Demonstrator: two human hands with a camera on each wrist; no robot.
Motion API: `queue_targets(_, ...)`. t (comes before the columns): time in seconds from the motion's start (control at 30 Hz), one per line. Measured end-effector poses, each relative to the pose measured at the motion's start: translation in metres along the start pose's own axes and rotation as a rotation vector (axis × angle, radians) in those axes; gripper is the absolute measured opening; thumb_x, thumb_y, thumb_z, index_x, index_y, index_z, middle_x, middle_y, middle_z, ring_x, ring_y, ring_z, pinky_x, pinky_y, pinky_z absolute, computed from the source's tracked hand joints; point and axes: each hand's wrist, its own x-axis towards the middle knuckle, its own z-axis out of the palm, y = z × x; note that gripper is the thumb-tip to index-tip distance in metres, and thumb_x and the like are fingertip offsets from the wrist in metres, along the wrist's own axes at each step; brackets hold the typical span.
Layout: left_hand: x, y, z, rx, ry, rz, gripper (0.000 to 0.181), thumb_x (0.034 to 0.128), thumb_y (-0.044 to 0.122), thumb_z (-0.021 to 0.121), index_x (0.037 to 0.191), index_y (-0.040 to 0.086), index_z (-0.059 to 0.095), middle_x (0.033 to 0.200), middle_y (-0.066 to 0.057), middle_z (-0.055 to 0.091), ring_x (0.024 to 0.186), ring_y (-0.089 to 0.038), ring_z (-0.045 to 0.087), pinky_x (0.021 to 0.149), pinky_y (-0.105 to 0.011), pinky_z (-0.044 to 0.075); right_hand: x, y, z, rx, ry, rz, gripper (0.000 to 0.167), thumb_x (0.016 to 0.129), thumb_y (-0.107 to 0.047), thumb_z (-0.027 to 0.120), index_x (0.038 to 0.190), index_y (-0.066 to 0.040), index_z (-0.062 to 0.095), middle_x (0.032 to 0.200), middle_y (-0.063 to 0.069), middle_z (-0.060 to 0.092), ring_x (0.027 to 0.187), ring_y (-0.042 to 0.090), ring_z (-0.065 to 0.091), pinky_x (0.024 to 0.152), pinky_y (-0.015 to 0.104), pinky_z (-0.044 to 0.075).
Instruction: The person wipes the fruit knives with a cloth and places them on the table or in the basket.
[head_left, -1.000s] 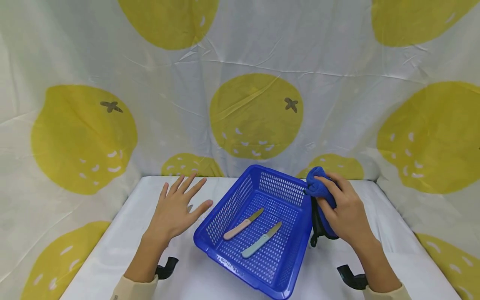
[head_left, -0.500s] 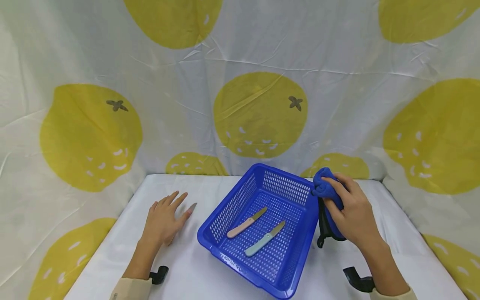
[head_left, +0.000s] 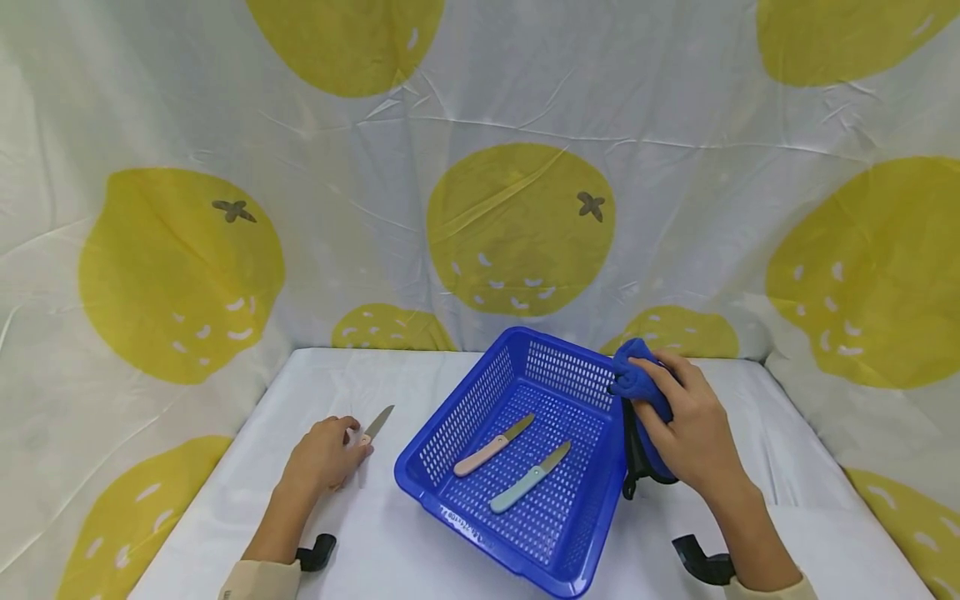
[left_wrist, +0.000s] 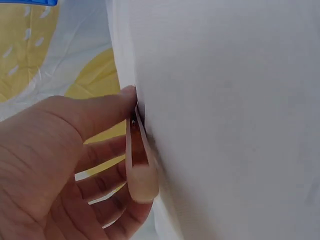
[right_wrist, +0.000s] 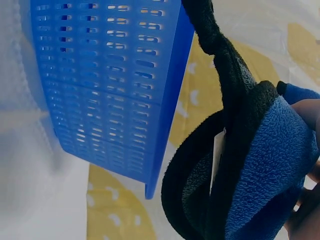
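Note:
My left hand [head_left: 322,454] is low at the left of the table, its thumb and fingers on either side of a paring knife's handle [left_wrist: 142,182], which is pale on the outside with a brown inner part. The blade [head_left: 381,422] points away and to the right. My right hand [head_left: 692,425] holds a bunched blue towelling cloth [head_left: 637,379] with black edging [right_wrist: 230,75] beside the basket's right rim. In the blue plastic basket [head_left: 420,500] lie a pink-handled knife [head_left: 480,457] and a light-blue-handled knife [head_left: 517,489], side by side, apart.
White cloth [head_left: 360,550] covers the table under the basket. A white curtain [head_left: 360,208] printed with yellow fruit hangs behind and at both sides. The basket's slotted wall [right_wrist: 105,90] stands close to the right hand.
My left hand has come down and back to the knife on the left, its spread fingers now bent around the handle. The right hand with the cloth shifted only slightly.

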Motion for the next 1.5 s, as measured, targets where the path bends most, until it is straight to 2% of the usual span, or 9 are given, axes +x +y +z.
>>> queue_targets(0.13, 0.002, -0.003, 0.000, -0.046, -0.015, -0.004, 0.029, 0.0950, 0.022, 0.071, 0.113, -0.001, 0.068, 0.081, -0.006, 0.061, 0.073, -0.021, 0.056, 0.063, -0.036, 0.047, 0.001, -0.001, 0.002, 0.007, -0.001, 0.004, 0.047, 0.086, -0.004, 0.078, 0.132, -0.013, 0.068, 0.140, 0.020, 0.058, 0.127, 0.041, 0.056, 0.097, 0.068, 0.051)
queue_targets(0.3, 0.004, -0.004, 0.000, -0.056, 0.039, 0.030, 0.025, 0.0991, 0.018, 0.065, 0.108, -0.006, 0.067, 0.094, -0.016, 0.063, 0.080, -0.027, 0.060, 0.074, -0.048, 0.054, 0.002, -0.002, 0.004, 0.017, -0.003, 0.004, 0.048, 0.086, -0.005, 0.078, 0.132, -0.014, 0.068, 0.140, 0.019, 0.058, 0.127, 0.041, 0.056, 0.097, 0.068, 0.051)
queue_targets(0.47, 0.007, 0.000, 0.002, -0.101, 0.121, 0.090, 0.025, 0.1020, 0.015, 0.059, 0.113, -0.008, 0.060, 0.105, -0.022, 0.059, 0.087, -0.031, 0.060, 0.081, -0.052, 0.053, 0.005, -0.003, 0.005, 0.035, -0.006, 0.011, 0.048, 0.087, -0.005, 0.077, 0.133, -0.014, 0.068, 0.141, 0.019, 0.058, 0.128, 0.041, 0.055, 0.097, 0.069, 0.050)
queue_targets(0.6, 0.009, 0.010, 0.001, -0.143, 0.253, 0.151, 0.028, 0.1014, 0.016, 0.059, 0.120, -0.005, 0.058, 0.113, -0.023, 0.061, 0.095, -0.035, 0.062, 0.086, -0.054, 0.053, 0.007, -0.007, 0.005, 0.053, -0.008, 0.017, 0.049, 0.087, -0.005, 0.077, 0.134, -0.015, 0.067, 0.142, 0.018, 0.057, 0.130, 0.040, 0.055, 0.098, 0.069, 0.050)
queue_targets(0.83, 0.009, 0.047, -0.015, -0.157, 0.453, 0.229, 0.030, 0.0988, 0.027, 0.066, 0.122, 0.008, 0.063, 0.114, -0.013, 0.066, 0.089, -0.030, 0.067, 0.075, -0.052, 0.057, 0.006, -0.012, 0.000, 0.063, 0.012, 0.024, 0.050, 0.087, -0.004, 0.077, 0.135, -0.015, 0.067, 0.142, 0.018, 0.057, 0.131, 0.040, 0.054, 0.099, 0.069, 0.049)
queue_targets(0.97, 0.004, 0.073, -0.028, -0.181, 0.528, 0.307, 0.030, 0.0975, 0.027, 0.068, 0.121, 0.010, 0.065, 0.114, -0.010, 0.068, 0.097, -0.031, 0.070, 0.081, -0.054, 0.059, 0.008, -0.016, -0.001, 0.070, 0.024, 0.012, 0.051, 0.087, -0.004, 0.076, 0.136, -0.016, 0.066, 0.142, 0.015, 0.057, 0.130, 0.039, 0.056, 0.101, 0.067, 0.049)
queue_targets(1.03, 0.002, 0.085, -0.032, -0.191, 0.553, 0.344, 0.030, 0.0967, 0.027, 0.070, 0.121, 0.009, 0.065, 0.113, -0.010, 0.068, 0.097, -0.029, 0.071, 0.081, -0.052, 0.060, 0.009, -0.018, -0.001, 0.080, 0.033, 0.003, 0.052, 0.087, -0.004, 0.076, 0.136, -0.017, 0.066, 0.143, 0.014, 0.057, 0.131, 0.039, 0.056, 0.102, 0.066, 0.048)
queue_targets(1.27, -0.008, 0.123, -0.039, -0.215, 0.605, 0.427, 0.034, 0.0940, 0.026, 0.076, 0.123, 0.010, 0.067, 0.110, -0.008, 0.068, 0.077, -0.019, 0.066, 0.063, -0.034, 0.061, 0.011, -0.025, 0.000, 0.093, 0.042, -0.031, 0.055, 0.085, -0.003, 0.077, 0.137, -0.018, 0.066, 0.143, 0.014, 0.057, 0.130, 0.041, 0.057, 0.100, 0.067, 0.048)
queue_targets(1.5, -0.013, 0.159, -0.037, -0.276, 0.620, 0.534, 0.034, 0.0946, 0.023, 0.075, 0.124, 0.009, 0.066, 0.116, -0.008, 0.067, 0.099, -0.024, 0.074, 0.078, -0.036, 0.064, 0.015, -0.028, 0.004, 0.133, 0.044, -0.042, 0.056, 0.086, -0.001, 0.076, 0.138, -0.018, 0.065, 0.145, 0.017, 0.056, 0.130, 0.043, 0.055, 0.101, 0.068, 0.046)
